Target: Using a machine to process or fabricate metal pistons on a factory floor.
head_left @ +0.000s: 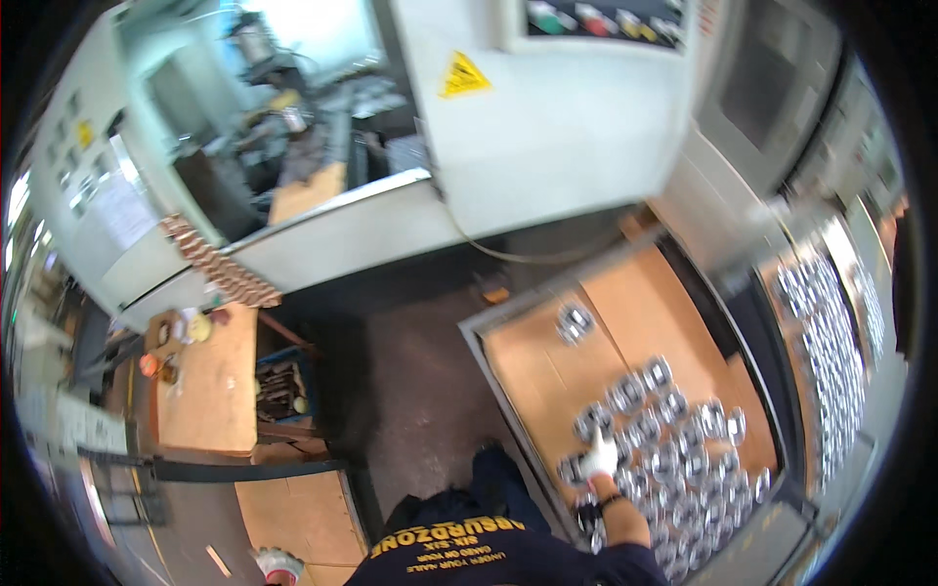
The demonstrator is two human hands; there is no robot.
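Observation:
My right hand (pixel 602 457), in a white glove with a dark band at the wrist, reaches over a cardboard-lined tray on the right. Its fingers close at the near side of a shiny round metal part (pixel 593 422); the fingertips are small and blurred. Many similar silvery parts (pixel 674 459) stand close together around and beyond the hand. One metal part (pixel 575 322) sits apart, farther back in the tray. At the lower left, my left hand (pixel 278 564), also gloved, hangs beside a cardboard-covered surface (pixel 293 508). Its fingers are apart, with nothing seen in them.
The tray's raised grey rim (pixel 508 396) stands close to my right. A large white machine (pixel 557 127) with an open doorway is ahead. At left are a wooden table (pixel 210 391) with small items and a blue crate (pixel 283 391). More metal parts (pixel 831 352) fill a far-right tray.

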